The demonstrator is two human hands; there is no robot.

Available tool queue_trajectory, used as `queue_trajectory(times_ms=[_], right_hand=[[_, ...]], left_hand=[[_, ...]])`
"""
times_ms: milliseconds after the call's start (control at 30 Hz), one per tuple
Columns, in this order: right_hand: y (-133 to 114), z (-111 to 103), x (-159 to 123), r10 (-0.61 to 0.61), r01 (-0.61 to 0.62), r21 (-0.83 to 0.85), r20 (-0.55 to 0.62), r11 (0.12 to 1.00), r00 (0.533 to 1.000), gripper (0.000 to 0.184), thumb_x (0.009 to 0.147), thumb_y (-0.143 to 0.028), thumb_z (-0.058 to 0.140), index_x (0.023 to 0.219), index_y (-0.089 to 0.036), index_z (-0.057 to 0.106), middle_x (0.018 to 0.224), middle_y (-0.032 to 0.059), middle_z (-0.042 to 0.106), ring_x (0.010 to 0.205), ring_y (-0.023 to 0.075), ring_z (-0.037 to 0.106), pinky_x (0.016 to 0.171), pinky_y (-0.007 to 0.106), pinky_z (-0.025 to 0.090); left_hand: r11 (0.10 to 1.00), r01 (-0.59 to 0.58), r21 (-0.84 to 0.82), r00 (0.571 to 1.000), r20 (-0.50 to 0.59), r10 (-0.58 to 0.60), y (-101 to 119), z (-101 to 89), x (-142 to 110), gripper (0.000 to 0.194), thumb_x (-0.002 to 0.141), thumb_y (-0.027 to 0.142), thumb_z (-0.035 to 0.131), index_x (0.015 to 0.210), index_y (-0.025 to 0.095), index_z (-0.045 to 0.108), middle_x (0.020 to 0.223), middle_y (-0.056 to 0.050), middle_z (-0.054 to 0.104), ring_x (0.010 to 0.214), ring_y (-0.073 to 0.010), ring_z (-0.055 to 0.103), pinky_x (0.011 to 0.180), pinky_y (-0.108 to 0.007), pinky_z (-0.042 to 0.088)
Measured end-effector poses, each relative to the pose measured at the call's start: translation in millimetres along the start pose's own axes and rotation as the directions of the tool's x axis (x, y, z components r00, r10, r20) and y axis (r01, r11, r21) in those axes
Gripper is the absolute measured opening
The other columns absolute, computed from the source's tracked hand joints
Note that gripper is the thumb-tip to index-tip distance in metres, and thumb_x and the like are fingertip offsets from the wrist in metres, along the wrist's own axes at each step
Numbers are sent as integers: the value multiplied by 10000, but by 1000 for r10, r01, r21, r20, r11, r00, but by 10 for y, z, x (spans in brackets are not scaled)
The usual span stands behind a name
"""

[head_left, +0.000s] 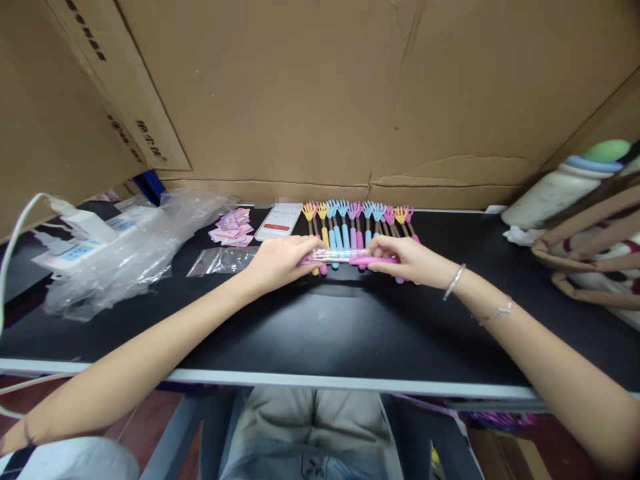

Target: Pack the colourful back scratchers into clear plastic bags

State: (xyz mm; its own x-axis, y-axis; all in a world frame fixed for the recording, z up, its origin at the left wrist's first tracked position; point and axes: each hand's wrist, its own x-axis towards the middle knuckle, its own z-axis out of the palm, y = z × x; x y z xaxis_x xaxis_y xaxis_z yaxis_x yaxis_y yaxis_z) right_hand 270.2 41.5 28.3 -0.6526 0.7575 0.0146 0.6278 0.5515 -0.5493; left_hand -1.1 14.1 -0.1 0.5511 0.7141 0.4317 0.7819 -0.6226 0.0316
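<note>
Head view: at twelve o'clock over the counter [310, 340], a clear sleeve [340, 255] is pinched by the fingers of the left hand [277, 262] and a pink stick [369, 261] by those of the right hand [417, 260], so creasing could be caused by a skewed push.
</note>
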Motion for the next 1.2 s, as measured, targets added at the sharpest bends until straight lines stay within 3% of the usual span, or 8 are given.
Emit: queue_trajectory(times_ms=[233, 333, 533, 767, 900, 1067, 1200], right_hand=[[-50, 232, 81, -92, 94, 8, -154, 996, 984, 254, 805, -414, 562, 885, -173, 549, 775, 30, 596, 651, 137, 523, 588, 245, 391], [-82, 306, 85, -102, 120, 90, -179, 989, 979, 256, 797, -413, 582, 888, -177, 540, 776, 24, 583, 661, 138, 536, 595, 248, 407], [-96, 325, 89, -16, 45, 404, -75, 914, 997, 334, 769, -455, 640, 877, -187, 471, 656, -33, 527, 516, 83, 492, 480, 214, 402], [-33, 24, 36, 79, -98, 452, 60, 887, 995, 415, 768, -487, 642, 976, -187, 445, 874, 42, 654, 536, 63, 520, 452, 194, 400], [74, -123, -17, 18, -123, 431, 238, 894, 971, 397, 818, -477, 605, 1047, -191, 451, 1006, 82, 670, 638, 95, 595, 497, 206, 435], [127, -174, -39, -14, -103, 435, 258, 895, 966, 399, 890, -455, 523, 1202, -214, 464, 1035, 82, 671, 796, 145, 652, 546, 206, 464], [106, -189, -56, -82, -79, 480, 306, 874, 949, 410, 914, -425, 498, 1264, -218, 455, 1165, 102, 639, 952, 172, 646, 690, 235, 495]], left_hand=[[997, -58, 52, 998, -36, 59, 32, 55, -16, 289, 903, 446, 501, 1094, 245, 584, 972, -10, 689, 848, -146, 645, 604, -202, 389], [994, -95, 59, 993, -60, 98, 54, 71, -19, 277, 902, 421, 510, 1100, 242, 583, 975, -10, 687, 845, -144, 644, 615, -201, 395], [991, -124, 46, 991, -43, 125, 99, 71, -20, 255, 914, 395, 491, 1099, 246, 584, 936, -11, 691, 809, -137, 648, 608, -199, 393], [999, -47, 21, 997, -57, 48, -4, 19, -6, 239, 911, 424, 504, 1057, 253, 585, 954, 13, 699, 818, -128, 651, 579, -194, 355], [998, 1, 68, 999, -41, 2, -66, 6, -5, 235, 893, 424, 529, 1045, 257, 595, 870, 24, 695, 742, -121, 639, 539, -200, 316], [999, 32, 32, 999, -32, -31, -86, -11, 6, 249, 895, 436, 514, 1050, 262, 604, 840, 28, 698, 716, -121, 639, 534, -201, 307], [999, 22, -35, 1000, -4, -23, -75, -27, 10, 245, 893, 442, 521, 1034, 258, 603, 858, 33, 702, 748, -124, 644, 569, -192, 333]])
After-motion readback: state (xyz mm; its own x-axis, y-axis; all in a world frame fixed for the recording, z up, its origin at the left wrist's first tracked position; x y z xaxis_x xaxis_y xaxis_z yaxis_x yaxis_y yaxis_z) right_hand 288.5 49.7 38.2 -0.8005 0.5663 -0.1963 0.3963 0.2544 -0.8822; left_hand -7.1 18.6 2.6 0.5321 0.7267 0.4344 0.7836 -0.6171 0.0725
